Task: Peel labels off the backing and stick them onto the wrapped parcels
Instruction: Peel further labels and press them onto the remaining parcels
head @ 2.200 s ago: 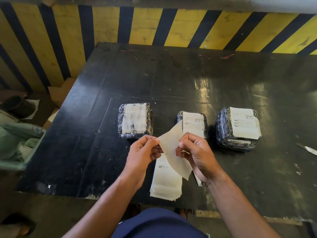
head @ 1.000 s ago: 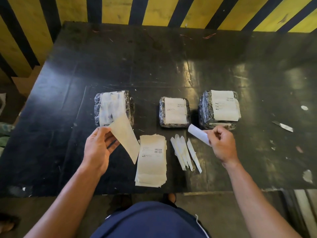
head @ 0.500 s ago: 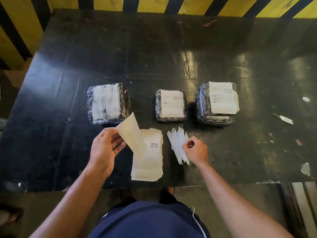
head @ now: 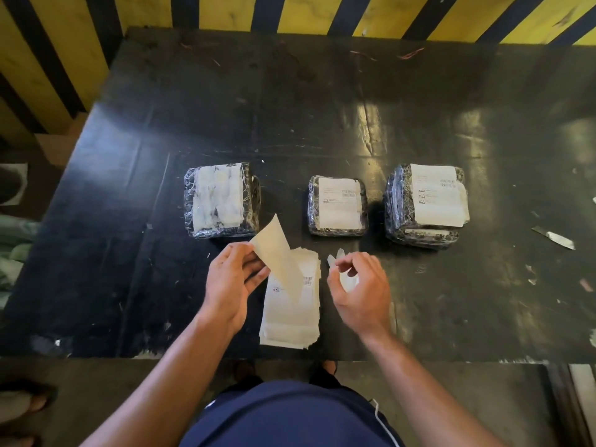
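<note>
Head view: left hand [head: 233,279] pinches a thin, translucent label [head: 278,258] by its corner. Right hand [head: 361,288] is empty, fingers loosely curled over white strips [head: 338,254]. Between the hands lies the paper stack [head: 290,317]; beyond them, three crinkly film-wrapped parcels [head: 337,206].

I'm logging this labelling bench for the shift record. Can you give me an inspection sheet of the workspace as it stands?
Surface: black table, scuffed, glare on its right side.
Job's things: three wrapped parcels in a row, left parcel with a smeared white patch, middle parcel and right parcel with printed labels; label stack near the front edge.
Clutter: white strips under the right hand; paper scrap and small flecks at right.
Hands: left hand pinches a loose sheet; right hand open, fingers curled over the strips.
Cables: nothing seen.
Surroundings: yellow-and-black striped wall behind; concrete floor.
</note>
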